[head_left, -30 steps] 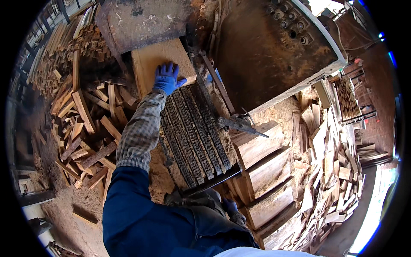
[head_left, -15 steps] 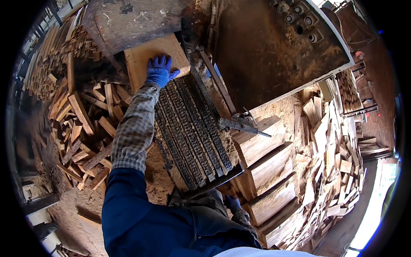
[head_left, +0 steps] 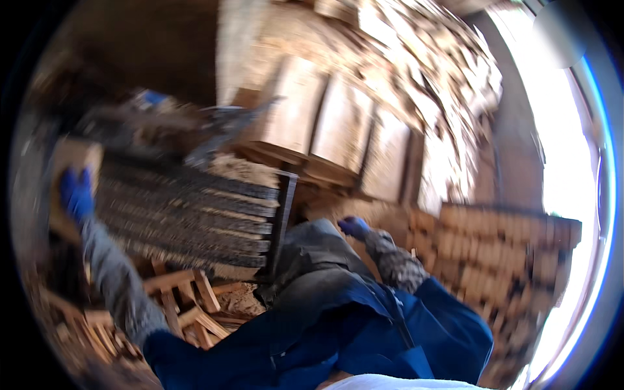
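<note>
Nearest the body, the right hand (head_left: 354,226) hangs beside the trousers (head_left: 312,250), fingers loosely curled; blur hides whether it has hold of anything. Left of the trousers stretches the ridged bed (head_left: 188,211), with offcuts (head_left: 207,291) along its near side. At the bed's left end, the left hand (head_left: 77,195) lies on the board (head_left: 78,153), fingers straight, laid on top rather than wrapped round it. Of the 2 hands, only the left is at the board. The board's visible part runs longer across the bed, though blur leaves its true long axis uncertain. Beyond the bed's far side stand blocks (head_left: 341,123).
</note>
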A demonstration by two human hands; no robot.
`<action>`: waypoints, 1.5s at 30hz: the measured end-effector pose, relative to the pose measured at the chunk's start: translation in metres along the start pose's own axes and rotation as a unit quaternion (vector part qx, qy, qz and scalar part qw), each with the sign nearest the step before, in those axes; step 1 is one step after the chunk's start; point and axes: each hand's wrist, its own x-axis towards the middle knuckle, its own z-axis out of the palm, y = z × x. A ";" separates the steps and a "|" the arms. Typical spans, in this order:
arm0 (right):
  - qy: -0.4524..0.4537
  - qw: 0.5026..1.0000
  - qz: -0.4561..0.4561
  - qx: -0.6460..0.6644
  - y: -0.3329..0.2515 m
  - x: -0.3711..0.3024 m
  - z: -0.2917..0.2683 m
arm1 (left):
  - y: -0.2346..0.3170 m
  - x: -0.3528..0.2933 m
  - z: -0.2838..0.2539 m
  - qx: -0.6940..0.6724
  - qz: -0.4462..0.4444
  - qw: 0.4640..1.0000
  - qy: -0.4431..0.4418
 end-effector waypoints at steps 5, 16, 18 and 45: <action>0.050 0.984 0.159 0.069 0.088 -0.057 -0.006 | 0.024 0.016 0.014 0.073 -0.017 0.992 -0.104; 0.128 0.881 0.332 0.312 0.237 -0.146 0.009 | 0.236 0.033 -0.098 -0.574 0.030 0.797 -0.184; 0.131 0.852 0.347 0.369 0.259 -0.144 0.000 | 0.361 0.012 -0.226 -0.638 0.125 0.707 -0.277; 0.322 0.838 0.274 0.344 0.617 0.055 -0.377 | 1.193 -0.356 -0.433 -0.556 0.038 0.403 -0.726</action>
